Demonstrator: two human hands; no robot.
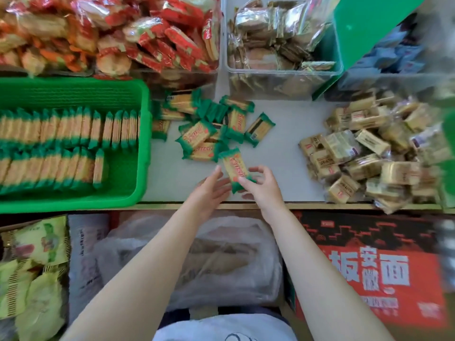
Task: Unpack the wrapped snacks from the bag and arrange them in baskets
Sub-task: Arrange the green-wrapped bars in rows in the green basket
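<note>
A green-and-tan wrapped snack point(232, 166) is pinched at its lower end by my right hand point(263, 190), just above the counter's front edge. My left hand point(211, 190) lies beside it with straight fingers, its fingertips close to the wrapper's left side. Behind them a loose pile of the same green snacks point(209, 124) lies on the grey counter. The green basket point(144, 143) at the left holds two rows of these snacks standing on edge. A clear plastic bag point(221, 254) sits below the counter between my forearms.
A heap of tan wrapped snacks point(369, 151) covers the counter's right side. At the back stand a clear bin of brown packets point(278, 72) and a pile of red-wrapped snacks point(147, 33). A red printed carton point(369, 267) and yellow-green packets point(37, 267) sit below.
</note>
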